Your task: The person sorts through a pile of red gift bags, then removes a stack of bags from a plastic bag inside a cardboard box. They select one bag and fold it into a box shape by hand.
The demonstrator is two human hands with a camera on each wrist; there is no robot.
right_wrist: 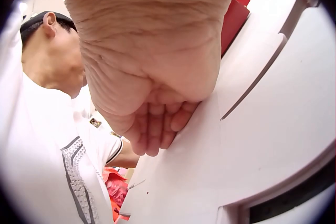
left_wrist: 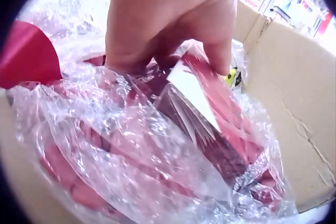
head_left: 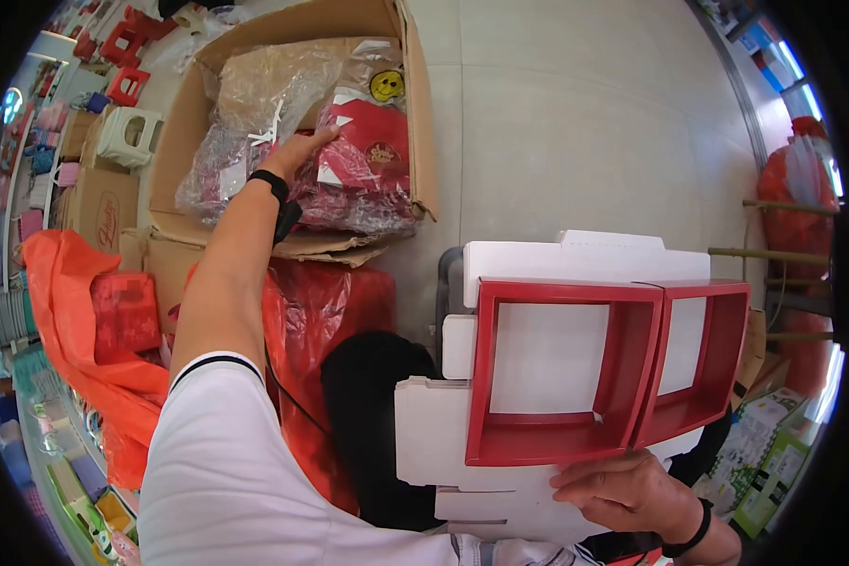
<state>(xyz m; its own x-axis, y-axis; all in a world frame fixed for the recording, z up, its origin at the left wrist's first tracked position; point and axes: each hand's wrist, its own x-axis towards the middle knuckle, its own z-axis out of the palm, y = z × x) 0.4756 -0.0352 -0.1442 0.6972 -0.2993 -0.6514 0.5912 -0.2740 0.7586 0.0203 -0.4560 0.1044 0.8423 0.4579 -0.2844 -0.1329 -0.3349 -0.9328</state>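
Note:
Inside the cardboard box, my left hand (head_left: 297, 156) grips the edge of a stack of red folded card pieces (head_left: 373, 141). In the left wrist view the fingers and thumb of that hand (left_wrist: 170, 22) straddle the stack (left_wrist: 226, 108), among crinkled clear plastic (left_wrist: 131, 150). A red frame-like box with two openings (head_left: 557, 453) lies on white die-cut card sheets (head_left: 429, 415). Beside its near edge, my right hand (head_left: 632, 491) rests on the white card. The right wrist view shows this hand (right_wrist: 152, 82) with loosely bent fingers against the white card (right_wrist: 194, 176).
The large cardboard box (head_left: 420, 123) stands open on the tiled floor (head_left: 575, 123). Orange-red plastic bags (head_left: 75, 330) lie at the left, near shelves of goods. A white stool (head_left: 130, 137) stands beside the box. Red bags (head_left: 797, 179) and rods are at the right.

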